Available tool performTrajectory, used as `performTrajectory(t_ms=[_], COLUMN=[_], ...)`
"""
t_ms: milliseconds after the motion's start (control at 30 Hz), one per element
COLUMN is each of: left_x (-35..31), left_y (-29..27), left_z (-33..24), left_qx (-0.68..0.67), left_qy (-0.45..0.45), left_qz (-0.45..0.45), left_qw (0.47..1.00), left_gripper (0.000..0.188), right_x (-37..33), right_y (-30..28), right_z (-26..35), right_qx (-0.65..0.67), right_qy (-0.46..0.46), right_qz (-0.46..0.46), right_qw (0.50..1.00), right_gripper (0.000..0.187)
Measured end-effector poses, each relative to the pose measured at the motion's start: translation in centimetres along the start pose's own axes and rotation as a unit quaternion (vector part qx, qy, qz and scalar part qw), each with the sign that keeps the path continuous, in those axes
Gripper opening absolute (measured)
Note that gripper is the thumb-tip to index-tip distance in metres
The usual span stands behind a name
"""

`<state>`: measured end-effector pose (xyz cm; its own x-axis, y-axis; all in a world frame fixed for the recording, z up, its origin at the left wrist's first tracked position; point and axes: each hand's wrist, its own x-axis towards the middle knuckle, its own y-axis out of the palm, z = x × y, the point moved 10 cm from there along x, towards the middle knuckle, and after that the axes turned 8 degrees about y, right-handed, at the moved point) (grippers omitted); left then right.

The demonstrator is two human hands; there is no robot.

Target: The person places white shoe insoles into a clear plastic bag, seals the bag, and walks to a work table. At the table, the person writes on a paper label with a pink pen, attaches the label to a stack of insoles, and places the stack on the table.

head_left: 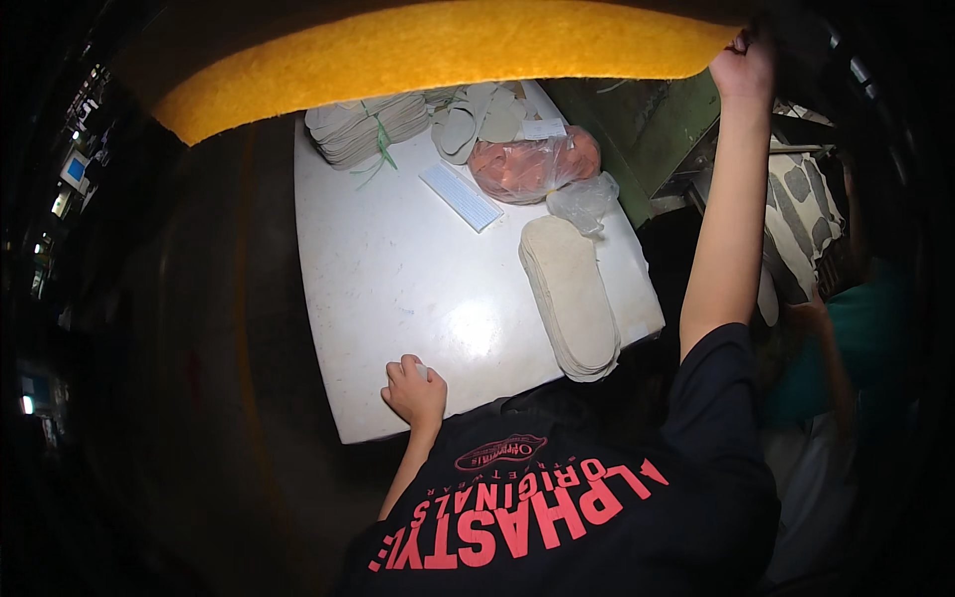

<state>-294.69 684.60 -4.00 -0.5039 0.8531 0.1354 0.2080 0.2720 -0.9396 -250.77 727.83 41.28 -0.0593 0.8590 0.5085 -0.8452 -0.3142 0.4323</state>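
My left hand rests at the near edge of the white table, fingers curled round a small pale thing that is mostly hidden. Raised at the upper right, my right hand grips the end of a yellow, fuzzy band that spans the top of the view. Shadow and the band hide some of its fingers. A stack of beige sole-shaped pieces lies on the table's right side, apart from both hands.
On the white table are a tied grey stack, loose grey pieces, a bagged reddish bundle and a flat pale-blue box. Green machinery stands beyond. At right, a person in a green sleeve handles a cut-out sheet.
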Motion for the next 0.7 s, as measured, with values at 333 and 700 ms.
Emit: performTrajectory(t_ms=[333,700], left_x=[1.7,3.1], left_y=[-0.3,2.1], left_z=[-0.5,1.8], left_qx=[-0.034,-0.479], left_qy=[0.114,-0.024], left_qz=[0.012,0.116], left_qw=[0.993,0.870], left_gripper=[0.027,0.025], right_x=[-12.9,-43.1], right_y=[4.4,10.1], right_z=[-3.7,-29.1], right_qx=[0.076,-0.004], right_qy=[0.130,0.481], right_qz=[0.089,-0.076], right_qw=[0.985,0.873], right_gripper=[0.028,0.034])
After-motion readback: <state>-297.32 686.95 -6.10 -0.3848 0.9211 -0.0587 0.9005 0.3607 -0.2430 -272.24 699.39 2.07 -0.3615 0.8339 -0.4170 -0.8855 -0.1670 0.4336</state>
